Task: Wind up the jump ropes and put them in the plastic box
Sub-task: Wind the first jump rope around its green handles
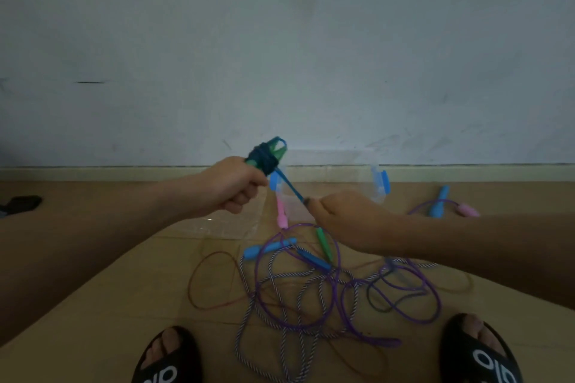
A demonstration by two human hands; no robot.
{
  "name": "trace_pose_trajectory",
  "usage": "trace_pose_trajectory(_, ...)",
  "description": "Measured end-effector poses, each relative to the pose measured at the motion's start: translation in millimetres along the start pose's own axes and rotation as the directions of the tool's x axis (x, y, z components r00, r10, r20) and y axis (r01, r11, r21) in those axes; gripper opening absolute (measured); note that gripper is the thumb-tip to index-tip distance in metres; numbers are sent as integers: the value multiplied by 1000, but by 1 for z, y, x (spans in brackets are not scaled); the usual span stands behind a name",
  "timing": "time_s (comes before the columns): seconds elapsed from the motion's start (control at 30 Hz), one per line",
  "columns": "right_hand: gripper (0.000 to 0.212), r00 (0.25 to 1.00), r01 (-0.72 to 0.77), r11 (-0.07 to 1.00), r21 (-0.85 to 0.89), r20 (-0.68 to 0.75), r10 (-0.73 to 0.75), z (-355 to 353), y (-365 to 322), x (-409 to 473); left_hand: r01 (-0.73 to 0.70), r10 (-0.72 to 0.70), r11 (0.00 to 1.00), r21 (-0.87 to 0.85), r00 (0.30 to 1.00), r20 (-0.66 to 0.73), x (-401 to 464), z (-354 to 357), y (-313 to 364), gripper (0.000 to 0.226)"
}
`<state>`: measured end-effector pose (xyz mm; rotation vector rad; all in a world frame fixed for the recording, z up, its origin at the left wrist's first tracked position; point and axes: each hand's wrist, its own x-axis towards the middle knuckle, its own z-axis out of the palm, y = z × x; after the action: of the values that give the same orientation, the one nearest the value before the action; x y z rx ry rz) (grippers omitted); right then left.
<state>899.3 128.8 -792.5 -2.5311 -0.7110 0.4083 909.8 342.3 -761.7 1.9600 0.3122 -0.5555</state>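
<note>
Both black slippers (479,354) bear white "olo" lettering.

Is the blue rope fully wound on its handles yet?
Not yet. The blue rope coils round the green handles in the left hand, but a taut stretch runs to the right hand.

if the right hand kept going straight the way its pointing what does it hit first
Probably the left hand. The right hand points up-left along the taut blue rope it pinches, toward the wound handles. The clear plastic box lies behind; depth is unclear.
</note>
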Motion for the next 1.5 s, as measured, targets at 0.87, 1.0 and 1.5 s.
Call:
trace_pose_trajectory(0.87, 52, 985, -84, 954, 287, -121, 123, 2, 19, 21, -152, 163, 981, -118, 982, 91, -28, 36, 5, 13)
trace_pose_trajectory(1.0, 50, 993, 13, 998, 55, -118, -7, -5, 14, 11, -61, 51, 986, -155, 996, -71, -7, 14, 0, 24)
trace_pose_trajectory(1.5, 54, 971, 178, 981, -76, -146, -187, -55, -8, 37, -403, 305, 614, 679, 914, 267, -36, 33, -4, 14)
